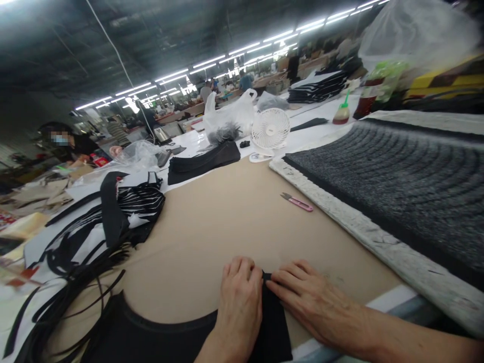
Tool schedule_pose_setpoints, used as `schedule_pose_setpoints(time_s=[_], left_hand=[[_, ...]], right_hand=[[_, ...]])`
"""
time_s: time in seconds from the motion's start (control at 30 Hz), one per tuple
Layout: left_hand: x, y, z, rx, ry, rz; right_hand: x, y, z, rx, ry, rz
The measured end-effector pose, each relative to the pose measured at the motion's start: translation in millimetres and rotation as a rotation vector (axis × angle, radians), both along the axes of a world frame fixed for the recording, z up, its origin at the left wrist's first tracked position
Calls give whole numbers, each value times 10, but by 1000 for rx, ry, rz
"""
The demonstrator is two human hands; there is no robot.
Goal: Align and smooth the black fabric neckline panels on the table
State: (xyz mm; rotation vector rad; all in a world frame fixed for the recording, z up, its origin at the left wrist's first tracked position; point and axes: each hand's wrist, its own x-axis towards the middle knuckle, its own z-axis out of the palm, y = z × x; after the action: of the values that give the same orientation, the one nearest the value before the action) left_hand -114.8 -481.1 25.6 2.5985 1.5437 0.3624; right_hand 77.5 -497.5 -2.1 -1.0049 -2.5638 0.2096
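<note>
A cut black fabric piece point(170, 339) with a curved edge lies at the bottom of the head view, on the brown table covering. My left hand point(241, 301) rests on its right part, fingers curled and pressed together at the upper corner. From the right, my right hand point(317, 300) meets that corner, its thumb and index fingertips pinching the edge close to my left fingers. The fingertips partly hide what they hold. Thread snips point(297, 201) with a pink handle lie beyond my right hand, apart from it.
Thin black strips point(71, 322) and striped cut pieces point(141, 201) are heaped at left. A dark grey textured pad point(397, 186) on a pale board point(340, 227) stands at right. Further back are a white fan point(270, 130), plastic bags point(230, 113) and an oil bottle point(341, 113).
</note>
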Motion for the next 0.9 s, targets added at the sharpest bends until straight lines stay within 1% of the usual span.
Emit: schedule_pose_setpoints(time_s=[0.17,0.37,0.47,0.57,0.63,0.73,0.9], left_hand=[[39,60,101,-1,187,-84],[104,98,213,-21,296,-97],[136,111,212,35,366,-134],[139,112,161,109,407,-173],[124,106,114,115,403,-157],[96,95,54,77,355,-82],[71,74,-3,25,191,29]], right_hand=[[-4,2,6,-39,3,-13],[-6,1,32,11,-2,-11],[-7,0,57,37,-5,-7],[-8,-2,78,39,-4,-12],[-7,-4,88,50,0,-17],[0,-10,90,69,11,-13],[8,-14,64,62,15,-12]])
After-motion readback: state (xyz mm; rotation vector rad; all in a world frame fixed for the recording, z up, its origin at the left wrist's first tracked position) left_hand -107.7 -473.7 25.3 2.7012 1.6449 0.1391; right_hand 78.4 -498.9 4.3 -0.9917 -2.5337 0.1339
